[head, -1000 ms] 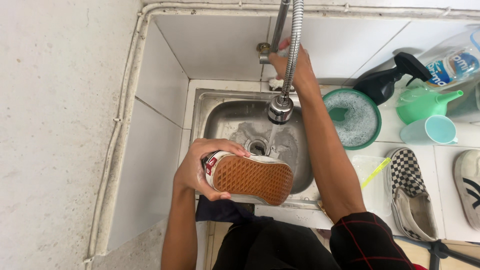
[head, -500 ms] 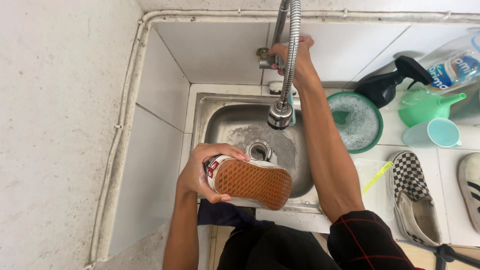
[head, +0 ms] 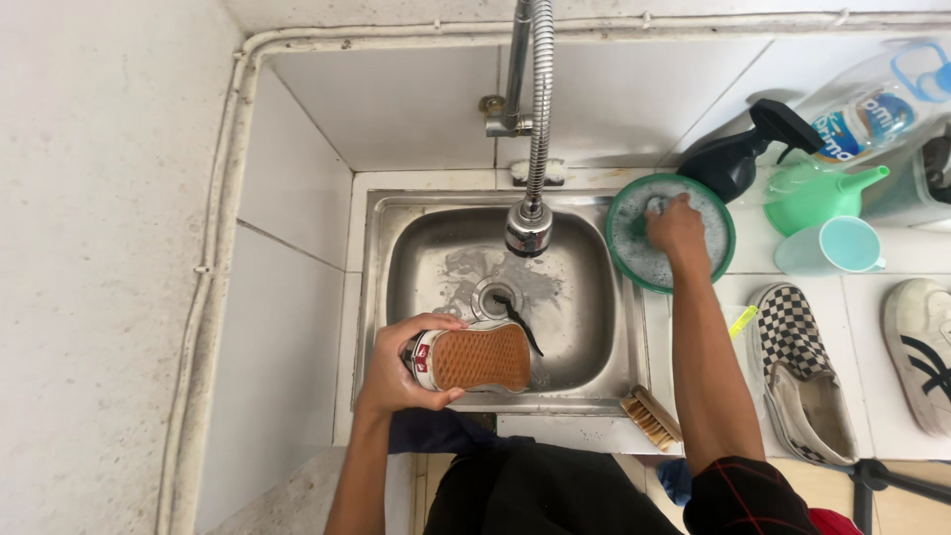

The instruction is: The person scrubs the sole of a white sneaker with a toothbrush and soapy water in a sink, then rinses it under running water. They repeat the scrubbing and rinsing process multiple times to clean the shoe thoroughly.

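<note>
Left hand: the left hand (head: 396, 372) wraps around the heel end of a shoe (head: 475, 357), fingers curled tight on it.
Shoe: held sole up, brown waffle tread facing the camera, over the near edge of the steel sink (head: 594, 297); a black lace hangs from it toward the drain.
Right hand: the right hand (head: 677, 226) reaches into a green basin (head: 728, 238) of soapy water on the counter right of the sink; fingers bent down into the foam, and what they grip I cannot tell.
Tap: a flexible tap (head: 530, 223) hangs above the drain.
Counter: a wooden brush (head: 651, 416) lies on the sink's front corner; a checkered shoe (head: 797, 381) and a white shoe (head: 921, 347) rest further right.
Behind the basin: a black spray bottle (head: 743, 159), a green watering can (head: 817, 193) and a pale blue cup (head: 837, 246).
</note>
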